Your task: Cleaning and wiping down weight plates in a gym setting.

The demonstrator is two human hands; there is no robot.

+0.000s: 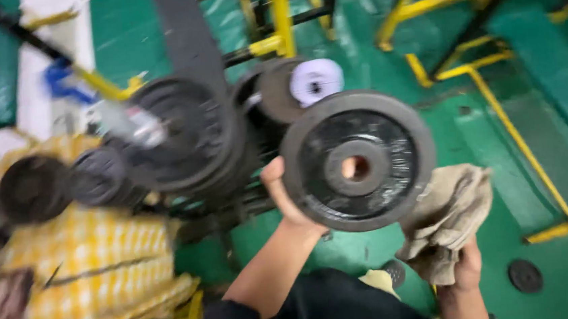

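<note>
My left hand (285,196) grips the left rim of a black round weight plate (358,162), held up on edge with its centre hole facing me. My right hand (466,265) is low at the right, closed on a crumpled beige cloth (447,217) that hangs just below and to the right of the plate. The picture is blurred by motion.
A rack with several dark weight plates (181,137) stands just behind my left hand, with a white plate (317,81) further back. Yellow metal frames (486,62) cross the green floor. A yellow checked cloth (97,275) lies at left. A small black disc (525,275) lies on the floor.
</note>
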